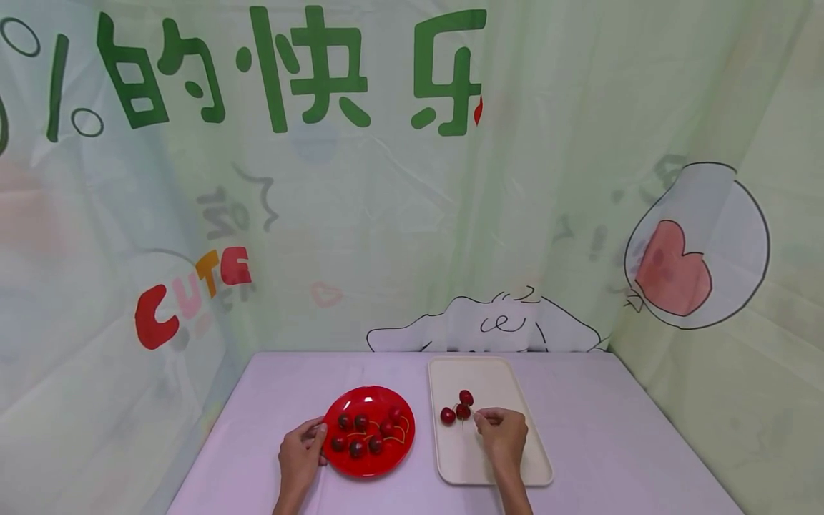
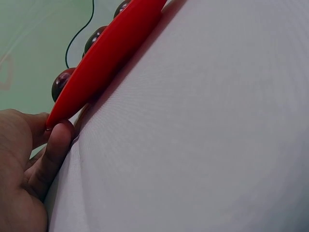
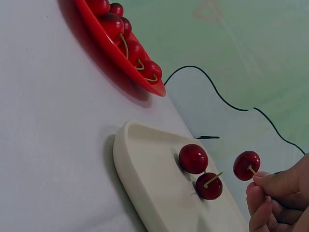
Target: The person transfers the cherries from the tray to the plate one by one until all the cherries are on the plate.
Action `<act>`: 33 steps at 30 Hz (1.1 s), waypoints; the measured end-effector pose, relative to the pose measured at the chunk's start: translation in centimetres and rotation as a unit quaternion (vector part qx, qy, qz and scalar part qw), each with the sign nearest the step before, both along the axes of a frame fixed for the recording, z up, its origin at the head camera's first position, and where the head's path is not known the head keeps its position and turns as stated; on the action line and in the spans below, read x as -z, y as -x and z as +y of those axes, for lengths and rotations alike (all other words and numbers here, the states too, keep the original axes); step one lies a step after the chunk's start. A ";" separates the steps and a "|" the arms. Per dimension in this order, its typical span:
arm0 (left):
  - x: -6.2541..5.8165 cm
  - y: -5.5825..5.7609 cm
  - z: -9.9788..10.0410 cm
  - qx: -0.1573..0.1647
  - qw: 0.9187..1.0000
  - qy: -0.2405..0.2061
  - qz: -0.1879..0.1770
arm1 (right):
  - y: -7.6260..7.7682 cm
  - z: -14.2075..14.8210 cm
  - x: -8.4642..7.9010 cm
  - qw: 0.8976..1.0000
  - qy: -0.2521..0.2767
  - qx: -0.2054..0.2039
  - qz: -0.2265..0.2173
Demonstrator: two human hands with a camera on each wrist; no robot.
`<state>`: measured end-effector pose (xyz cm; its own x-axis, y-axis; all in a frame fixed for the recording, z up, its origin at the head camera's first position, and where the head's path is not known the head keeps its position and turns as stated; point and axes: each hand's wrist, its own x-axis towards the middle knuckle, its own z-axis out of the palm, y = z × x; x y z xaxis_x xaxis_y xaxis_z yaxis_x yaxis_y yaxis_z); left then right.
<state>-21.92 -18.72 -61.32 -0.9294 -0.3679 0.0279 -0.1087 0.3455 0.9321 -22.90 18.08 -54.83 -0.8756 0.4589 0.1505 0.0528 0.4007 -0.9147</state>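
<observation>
Nearest, the left hand (image 1: 299, 454) pinches the rim of the plate (image 1: 367, 469). The right hand (image 1: 504, 438) is over the tray (image 1: 534, 468), its fingers bent, and thumb and fingertip grip the stem (image 3: 252, 170) of one cherry (image 3: 246, 163). I judge this cherry light, firm yet easy to bruise, its skin slippery; so the stem is a good place to hold, though it may come off. Just beside it are two more cherries (image 3: 193, 159); farther stands the cloth wall (image 1: 386, 236).
</observation>
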 end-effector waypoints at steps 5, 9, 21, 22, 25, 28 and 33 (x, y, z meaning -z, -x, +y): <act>0.1 -0.1 0.0 0.001 1.000 0.003 0.012 | 0.2 -0.6 -0.1 1.000 0.007 -0.015 0.009; 0.3 -0.1 0.0 0.005 1.000 0.003 0.026 | 0.3 -1.1 -0.2 1.000 0.011 -0.023 0.015; 0.2 0.1 0.0 0.004 1.000 -0.003 0.021 | 0.2 -3.2 -1.0 0.996 0.024 -0.067 0.045; 0.2 0.1 0.0 0.003 1.000 -0.003 0.020 | 0.2 -3.4 -1.0 0.996 0.024 -0.068 0.045; 0.1 0.1 0.0 0.003 1.000 -0.002 0.020 | 0.2 -4.0 -1.1 0.996 0.024 -0.072 0.041; 0.1 0.0 0.0 0.003 1.000 -0.002 0.019 | 0.1 -4.4 -1.2 0.996 0.028 -0.080 0.041; 0.2 0.0 0.0 0.007 1.000 -0.003 0.019 | -0.1 -4.9 -1.3 0.994 0.036 -0.098 0.031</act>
